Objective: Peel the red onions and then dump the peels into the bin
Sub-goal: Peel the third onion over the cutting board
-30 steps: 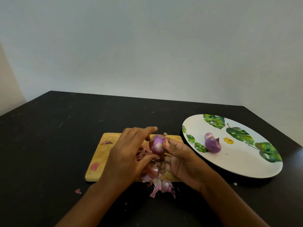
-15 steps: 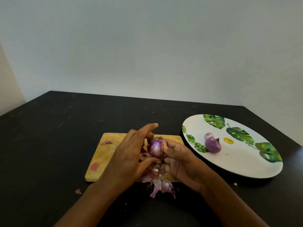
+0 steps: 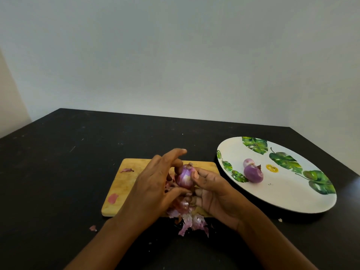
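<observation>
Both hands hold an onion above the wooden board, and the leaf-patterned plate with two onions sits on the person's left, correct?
No. The head view shows the plate with its two onions on the person's right. The left hand and right hand do hold an onion above the wooden board.

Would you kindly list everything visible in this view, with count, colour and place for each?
table: one, black, under everything
cutting board: one, pale wood, middle of the table
plate: one, white with green leaf print, right of the board
red onion: one, purple with white streaks, held above the board
peeled onions: two, purple, on the plate's left part
peel pile: one, pink-purple, at the board's near edge, spilling onto the table
peel scraps: three, pink, two on the board's left part, one on the table
left hand: one, holds the onion
right hand: one, thumb on the onion
</observation>
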Tool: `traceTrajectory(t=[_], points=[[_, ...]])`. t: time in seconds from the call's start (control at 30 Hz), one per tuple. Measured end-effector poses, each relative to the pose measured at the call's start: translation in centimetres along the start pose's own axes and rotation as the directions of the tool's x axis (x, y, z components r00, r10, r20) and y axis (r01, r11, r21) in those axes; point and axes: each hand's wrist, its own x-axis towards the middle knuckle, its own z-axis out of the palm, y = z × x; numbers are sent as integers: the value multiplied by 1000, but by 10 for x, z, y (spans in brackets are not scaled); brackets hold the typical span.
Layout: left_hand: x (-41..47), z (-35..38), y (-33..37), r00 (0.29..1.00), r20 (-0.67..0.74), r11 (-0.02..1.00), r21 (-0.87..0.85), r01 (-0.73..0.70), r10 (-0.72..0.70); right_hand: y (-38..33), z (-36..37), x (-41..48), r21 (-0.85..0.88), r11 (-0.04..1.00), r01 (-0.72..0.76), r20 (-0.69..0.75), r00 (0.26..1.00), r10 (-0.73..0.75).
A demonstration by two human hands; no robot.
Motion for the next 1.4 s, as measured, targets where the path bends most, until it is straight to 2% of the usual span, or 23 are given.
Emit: traceTrajectory(t=[0.37,0.53,0.9,1.0,1.17,1.3,1.4], points=[[0,0,1,999,-17,999,-18,27,-27,1,-2,0,29,999,27,30,999,-28],[1,0,1,999,-42,999,-35,-2,1,0,0,-1,52,998,30,16,999,-31],[-1,1,-1,1000,-26,999,30,-14,15,-4,5,-3,73,997,3,19,1000,-5],[2,-3,3,1000,-15,999,-43,10,-11,-4,5,-3,77,997,-7,10,1000,6],[6,-8,6,984,-57,951,-272,150,-171,-4,5,-4,90,996,5,-55,998,0],[6,-6,3,973,-73,931,-314,185,-218,-4,10,-5,107,994,0,-82,997,9],[3,-3,5,985,-71,954,-270,132,-157,-5,10,-5,124,992,6,-94,996,6]])
